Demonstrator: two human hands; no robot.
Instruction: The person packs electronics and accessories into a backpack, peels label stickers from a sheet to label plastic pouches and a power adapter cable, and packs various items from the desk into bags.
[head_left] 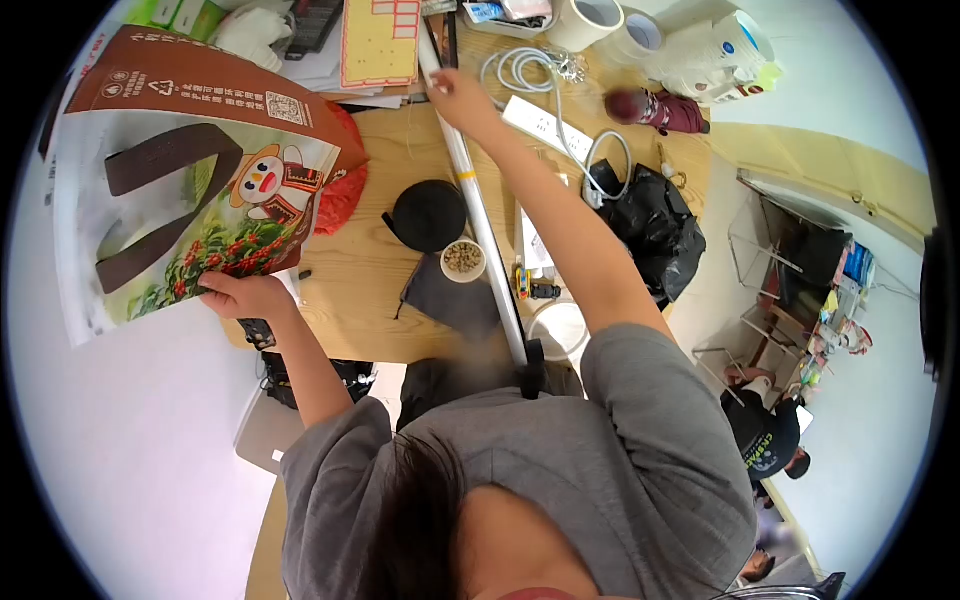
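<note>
**Holding a printed bag at the desk's left edge**

Gripping the lower edge of a large printed bag (195,170), the left hand (245,297) has its fingers curled and pressed onto the material; the bag stands raised over the left side of the wooden desk (360,270), dark handle strips and a cartoon figure facing up. What is inside the bag cannot be told.

The right hand (455,90) is stretched to the far side of the desk, resting at the upper end of a long white tube (480,215) that runs across the desktop toward the person. Whether those fingers pinch or lie flat cannot be told.

Just right of the tube's middle sits a small round cup (463,260) filled with brownish pellets. Left of it lies a black round disc (430,215). A red mesh item (345,190) shows under the bag's right edge.

Farther out: a white coiled cable (530,75), a power strip (535,120), a crumpled black plastic bag (655,225), two tape rolls (615,25).

Another person (765,440) sits at lower right.
</note>
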